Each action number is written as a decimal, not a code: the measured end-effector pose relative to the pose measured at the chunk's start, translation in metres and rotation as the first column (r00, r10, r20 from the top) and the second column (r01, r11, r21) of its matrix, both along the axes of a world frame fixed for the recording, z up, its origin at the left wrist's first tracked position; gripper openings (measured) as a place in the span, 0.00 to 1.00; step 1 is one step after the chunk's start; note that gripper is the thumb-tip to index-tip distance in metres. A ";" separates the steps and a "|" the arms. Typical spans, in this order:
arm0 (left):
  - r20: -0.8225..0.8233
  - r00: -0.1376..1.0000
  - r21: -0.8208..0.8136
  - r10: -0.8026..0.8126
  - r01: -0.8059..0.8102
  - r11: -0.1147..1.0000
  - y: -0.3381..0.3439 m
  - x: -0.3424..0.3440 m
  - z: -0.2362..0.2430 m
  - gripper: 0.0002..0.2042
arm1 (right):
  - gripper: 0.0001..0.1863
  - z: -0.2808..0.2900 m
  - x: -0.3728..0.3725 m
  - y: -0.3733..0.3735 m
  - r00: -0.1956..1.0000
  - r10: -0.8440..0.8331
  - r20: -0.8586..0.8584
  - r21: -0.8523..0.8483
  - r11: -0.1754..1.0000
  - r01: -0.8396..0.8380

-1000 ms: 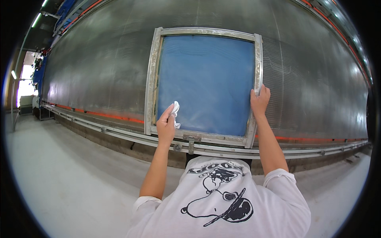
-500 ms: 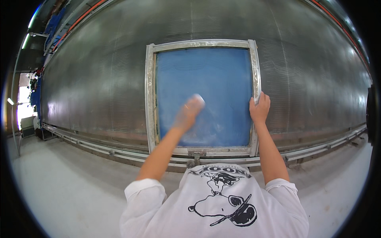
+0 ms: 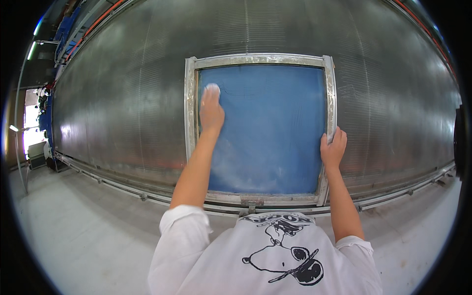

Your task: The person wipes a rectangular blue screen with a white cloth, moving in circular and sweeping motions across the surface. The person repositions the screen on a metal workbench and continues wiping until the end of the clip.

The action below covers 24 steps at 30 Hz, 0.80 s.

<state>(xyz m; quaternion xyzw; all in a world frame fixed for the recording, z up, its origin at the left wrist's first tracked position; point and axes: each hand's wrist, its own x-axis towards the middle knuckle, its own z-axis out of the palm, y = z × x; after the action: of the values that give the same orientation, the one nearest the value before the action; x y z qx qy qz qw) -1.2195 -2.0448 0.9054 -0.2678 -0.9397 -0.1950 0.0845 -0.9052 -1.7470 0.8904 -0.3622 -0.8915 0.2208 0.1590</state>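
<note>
A screen printing frame (image 3: pixel 265 59) with worn, pale metal bars lies before me, a blue mesh (image 3: pixel 273 128) stretched across it. Cloudy, whitish streaks show on the mesh's lower left part. At the mesh's upper left, my left hand (image 3: pixel 212 114) presses a small white wad (image 3: pixel 213 87), perhaps cloth, under its fingertips; most of the wad is hidden by the fingers. My right hand (image 3: pixel 334 148) is wrapped round the frame's right bar, thumb on the inner side and fingers over the outer edge.
Under the frame spreads a long grey metal table (image 3: pixel 118 113) with faint seams. A metal rail (image 3: pixel 142 195) runs along its near edge, with a clamp-like bracket (image 3: pixel 251 205) at the frame's near bar. Pale floor (image 3: pixel 78 221) lies this side; an orange-red strip (image 3: pixel 98 28) lines the far left.
My left hand has swept the white wad from the mesh's middle to its upper left. The frame appears slightly further right and lower in view, my right hand still on its bar.
</note>
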 end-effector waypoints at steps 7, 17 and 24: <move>0.101 0.866 0.020 -0.489 0.490 0.872 0.052 0.028 -0.005 0.23 | 0.30 0.001 -0.002 0.005 1.000 -0.030 -0.008 0.020 0.999 0.030; 0.103 0.966 -0.021 -0.238 0.242 0.970 0.104 0.026 -0.001 0.27 | 0.30 0.006 -0.008 0.009 0.998 -0.031 -0.046 -0.015 0.999 0.030; 0.145 0.794 -0.076 -0.590 0.604 0.793 0.154 0.040 -0.001 0.25 | 0.30 0.003 -0.007 0.006 0.997 -0.046 -0.059 0.005 0.999 0.046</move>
<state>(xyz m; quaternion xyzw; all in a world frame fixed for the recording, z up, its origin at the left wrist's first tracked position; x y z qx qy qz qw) -1.1800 -1.8903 0.9047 -0.5439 -0.8201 -0.1704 -0.0510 -0.9122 -1.7408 0.8938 -0.3755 -0.8786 0.2248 0.1914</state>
